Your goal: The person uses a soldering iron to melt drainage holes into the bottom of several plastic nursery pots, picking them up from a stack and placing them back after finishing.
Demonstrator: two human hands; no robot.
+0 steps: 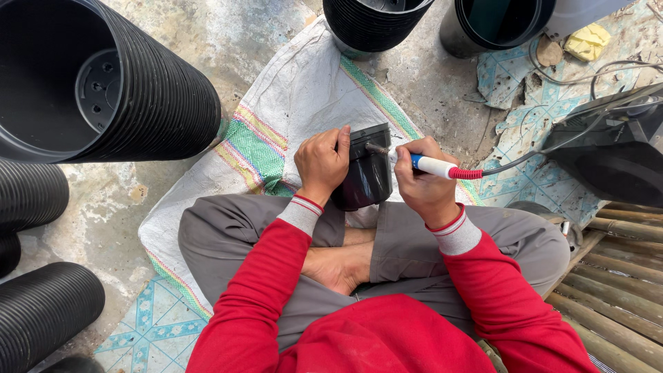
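Down on the floor, a person in red sleeves sits cross-legged on a woven sack and works over their lap. Their left hand wraps around a small black pot, fingers curled over its far rim and thumb on the near wall, holding it on its side just above the knees. The right hand is closed around a white and blue tool, gripped like a pen, with its metal tip touching the pot's right side. A red-sleeved cord runs from the tool off to the right. Stacks of black pots lie at the left and far side, well apart from the hands.
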